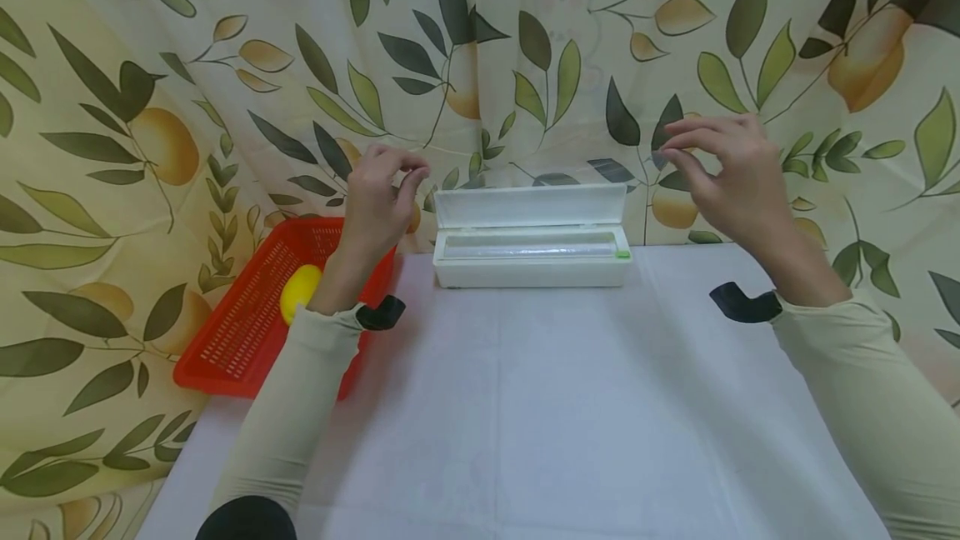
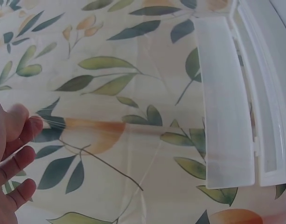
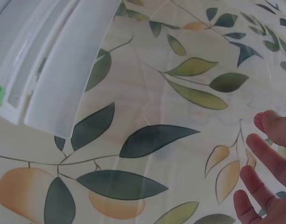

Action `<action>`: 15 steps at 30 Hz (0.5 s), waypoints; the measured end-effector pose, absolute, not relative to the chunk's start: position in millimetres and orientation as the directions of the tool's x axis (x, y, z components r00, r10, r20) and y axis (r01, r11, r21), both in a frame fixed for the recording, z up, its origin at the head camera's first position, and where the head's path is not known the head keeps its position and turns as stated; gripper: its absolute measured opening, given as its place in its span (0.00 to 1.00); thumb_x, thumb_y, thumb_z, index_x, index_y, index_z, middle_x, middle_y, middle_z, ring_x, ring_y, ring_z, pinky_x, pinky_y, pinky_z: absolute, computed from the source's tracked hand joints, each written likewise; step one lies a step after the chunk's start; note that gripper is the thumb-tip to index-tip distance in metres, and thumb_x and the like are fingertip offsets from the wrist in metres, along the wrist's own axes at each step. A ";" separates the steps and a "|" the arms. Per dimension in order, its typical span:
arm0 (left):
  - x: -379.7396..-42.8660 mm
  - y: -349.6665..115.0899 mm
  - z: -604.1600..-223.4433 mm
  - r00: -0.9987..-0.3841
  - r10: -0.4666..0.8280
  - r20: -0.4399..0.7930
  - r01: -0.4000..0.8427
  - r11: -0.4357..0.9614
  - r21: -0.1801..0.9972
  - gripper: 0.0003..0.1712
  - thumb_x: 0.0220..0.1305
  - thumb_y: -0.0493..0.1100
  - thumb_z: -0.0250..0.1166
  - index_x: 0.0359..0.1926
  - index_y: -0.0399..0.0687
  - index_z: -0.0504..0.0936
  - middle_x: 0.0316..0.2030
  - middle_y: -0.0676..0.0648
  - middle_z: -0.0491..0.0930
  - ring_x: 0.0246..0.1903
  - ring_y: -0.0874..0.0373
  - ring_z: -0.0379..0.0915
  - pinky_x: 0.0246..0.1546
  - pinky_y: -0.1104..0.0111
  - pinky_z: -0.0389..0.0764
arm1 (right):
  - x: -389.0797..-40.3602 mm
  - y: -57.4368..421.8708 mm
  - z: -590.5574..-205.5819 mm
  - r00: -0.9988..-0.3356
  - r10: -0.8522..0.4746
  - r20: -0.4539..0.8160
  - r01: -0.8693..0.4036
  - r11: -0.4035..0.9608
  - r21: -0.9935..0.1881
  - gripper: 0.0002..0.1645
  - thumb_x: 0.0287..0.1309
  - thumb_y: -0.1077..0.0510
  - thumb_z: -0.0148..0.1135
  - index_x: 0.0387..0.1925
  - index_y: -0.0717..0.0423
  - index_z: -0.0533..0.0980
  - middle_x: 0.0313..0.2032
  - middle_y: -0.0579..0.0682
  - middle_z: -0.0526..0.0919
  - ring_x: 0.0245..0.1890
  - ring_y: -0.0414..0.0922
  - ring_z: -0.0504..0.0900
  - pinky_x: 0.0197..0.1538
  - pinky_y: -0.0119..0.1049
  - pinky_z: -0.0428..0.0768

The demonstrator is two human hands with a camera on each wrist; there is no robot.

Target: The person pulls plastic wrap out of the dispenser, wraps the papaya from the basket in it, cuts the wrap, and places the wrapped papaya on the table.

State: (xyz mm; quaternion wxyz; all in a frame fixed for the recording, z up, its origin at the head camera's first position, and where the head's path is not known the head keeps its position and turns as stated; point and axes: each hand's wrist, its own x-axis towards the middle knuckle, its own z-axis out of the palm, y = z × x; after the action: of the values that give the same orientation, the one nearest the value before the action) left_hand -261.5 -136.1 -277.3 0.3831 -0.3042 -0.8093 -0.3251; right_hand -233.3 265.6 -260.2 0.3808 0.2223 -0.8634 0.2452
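Observation:
A sheet of clear cling film [image 2: 52, 122] stretches between the two raised hands, showing as a faint sheen with fine creases. My left hand [image 1: 380, 198] pinches one corner between thumb and forefinger, where the film gathers into small folds. At the opposite side, my right hand [image 1: 731, 177] holds the film with thumb and fingertips brought together, its other fingers spread apart. Below and between the hands stands a white cling film dispenser box [image 1: 532, 275], its lid [image 1: 531, 208] tipped back. Inside lies a clear roll [image 1: 528, 250], and a green slider [image 1: 622, 255] sits at the right end.
On the left, a red plastic basket [image 1: 225, 348] stands partly behind the left forearm, with a yellow lemon-like fruit [image 1: 300, 292] in it. A white cloth covers the table [image 1: 525, 407]. Behind the dispenser hangs a curtain [image 1: 495, 40] printed with leaves and fruit.

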 end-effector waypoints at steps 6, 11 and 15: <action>-258.0 -137.2 -276.3 -0.468 0.260 0.845 0.768 0.592 0.244 0.06 0.68 0.35 0.68 0.42 0.33 0.86 0.36 0.39 0.85 0.41 0.47 0.74 0.37 0.63 0.82 | -228.6 266.1 -259.8 -0.577 -0.212 0.789 -0.599 0.766 -0.232 0.08 0.62 0.68 0.69 0.42 0.70 0.85 0.50 0.64 0.86 0.56 0.62 0.77 0.59 0.47 0.66; -253.0 -138.0 -276.4 -0.435 0.262 0.861 0.786 0.577 0.221 0.06 0.68 0.35 0.68 0.41 0.33 0.85 0.35 0.39 0.85 0.40 0.48 0.74 0.40 0.63 0.81 | -225.1 267.5 -260.9 -0.546 -0.212 0.811 -0.619 0.754 -0.219 0.08 0.59 0.70 0.71 0.41 0.70 0.85 0.49 0.64 0.87 0.55 0.63 0.77 0.58 0.42 0.66; -246.6 -138.4 -276.1 -0.426 0.268 0.864 0.793 0.569 0.215 0.06 0.68 0.34 0.68 0.41 0.32 0.85 0.36 0.39 0.84 0.41 0.46 0.74 0.42 0.62 0.80 | -219.4 268.4 -262.3 -0.525 -0.206 0.826 -0.629 0.748 -0.213 0.08 0.57 0.72 0.71 0.40 0.70 0.85 0.48 0.64 0.87 0.53 0.63 0.77 0.59 0.41 0.66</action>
State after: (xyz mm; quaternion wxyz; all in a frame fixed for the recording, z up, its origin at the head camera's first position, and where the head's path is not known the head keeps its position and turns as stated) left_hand -246.6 -138.4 -276.1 0.4148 -0.3389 -0.7827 -0.3169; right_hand -219.4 268.4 -262.3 0.4186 0.2495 -0.8360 0.2524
